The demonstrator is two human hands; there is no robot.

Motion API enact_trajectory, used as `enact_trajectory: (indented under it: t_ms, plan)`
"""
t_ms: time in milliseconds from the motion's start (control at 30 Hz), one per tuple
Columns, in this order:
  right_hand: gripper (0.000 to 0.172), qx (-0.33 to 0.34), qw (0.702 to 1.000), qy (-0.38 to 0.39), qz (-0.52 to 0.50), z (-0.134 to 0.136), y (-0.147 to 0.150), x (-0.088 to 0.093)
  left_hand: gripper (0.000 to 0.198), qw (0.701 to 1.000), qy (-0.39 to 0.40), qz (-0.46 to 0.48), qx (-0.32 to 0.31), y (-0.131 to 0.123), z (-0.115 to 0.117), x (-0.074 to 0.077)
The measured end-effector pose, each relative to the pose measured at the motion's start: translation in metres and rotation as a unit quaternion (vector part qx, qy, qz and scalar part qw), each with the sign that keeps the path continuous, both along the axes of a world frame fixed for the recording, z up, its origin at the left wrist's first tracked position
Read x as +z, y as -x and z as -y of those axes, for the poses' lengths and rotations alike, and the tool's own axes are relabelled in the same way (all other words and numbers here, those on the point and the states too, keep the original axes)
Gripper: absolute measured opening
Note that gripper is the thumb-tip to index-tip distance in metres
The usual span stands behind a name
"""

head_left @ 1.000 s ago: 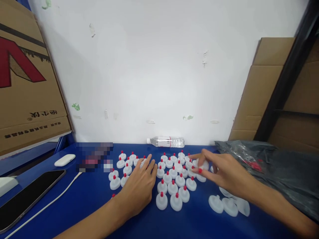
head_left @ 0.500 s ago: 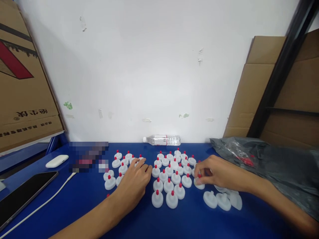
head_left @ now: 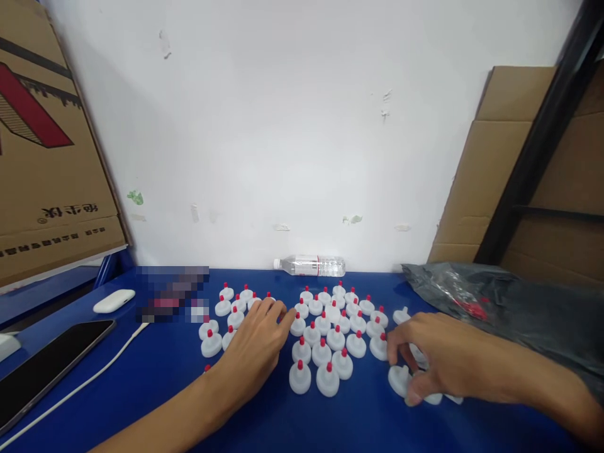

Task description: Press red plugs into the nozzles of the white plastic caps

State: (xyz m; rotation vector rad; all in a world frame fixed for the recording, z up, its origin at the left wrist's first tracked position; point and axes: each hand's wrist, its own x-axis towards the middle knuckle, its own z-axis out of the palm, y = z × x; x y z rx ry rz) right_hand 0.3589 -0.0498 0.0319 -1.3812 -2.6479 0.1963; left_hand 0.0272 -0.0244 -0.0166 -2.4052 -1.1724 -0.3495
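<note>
Several white round caps with red tips (head_left: 300, 378) stand in a group at the middle of the blue table (head_left: 330, 428). More of them (head_left: 211, 345) stand to the left, partly hidden by my left hand (head_left: 264, 333). That hand rests between the two groups, fingers bent and somewhat apart, with nothing visible in it. At the right, my right hand (head_left: 425, 358) reaches over white caps without red tips, its thumb and fingers spread around one tipless cap (head_left: 399, 380). Another tipless cap (head_left: 401, 316) lies behind that hand.
A clear bottle (head_left: 309, 265) lies against the white wall. A phone (head_left: 51, 371), a white case (head_left: 114, 301) and a white cable (head_left: 94, 379) are at the left. Grey plastic (head_left: 523, 308) covers the right side. Cardboard (head_left: 491, 170) leans behind.
My right hand has left a red-tipped cap at the right edge of the middle group and moved right and nearer, opening over the tipless caps. My left hand stays almost in place.
</note>
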Motion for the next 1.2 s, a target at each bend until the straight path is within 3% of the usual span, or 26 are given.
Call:
enact_trajectory:
  t_ms: [133,333,600,767,967,1200]
  plan:
    - [0.020,0.003,1.000,0.000,0.001,0.002,0.003,-0.005,0.046,0.994,-0.023,0.087,-0.066,-0.001,0.008,0.003]
    - [0.020,0.021,0.998,-0.061,-0.015,0.006,0.009,0.002,0.046,0.968,0.016,0.190,-0.165,0.002,0.012,0.005]
    - [0.016,0.040,0.992,-0.109,-0.045,0.015,0.032,0.012,0.025,0.908,0.097,0.366,-0.178,-0.005,0.015,0.014]
    - [0.021,0.086,0.977,-0.183,-0.061,0.013,0.047,0.001,0.020,0.871,0.162,0.422,-0.193,-0.012,0.027,0.012]
    - [0.031,0.163,0.957,-0.232,-0.062,0.014,0.058,-0.013,0.021,0.825,0.210,0.454,-0.263,-0.017,0.041,0.009]
    - [0.036,0.182,0.945,-0.259,-0.082,0.016,0.066,-0.019,0.020,0.823,0.207,0.455,-0.271,-0.020,0.043,0.010]
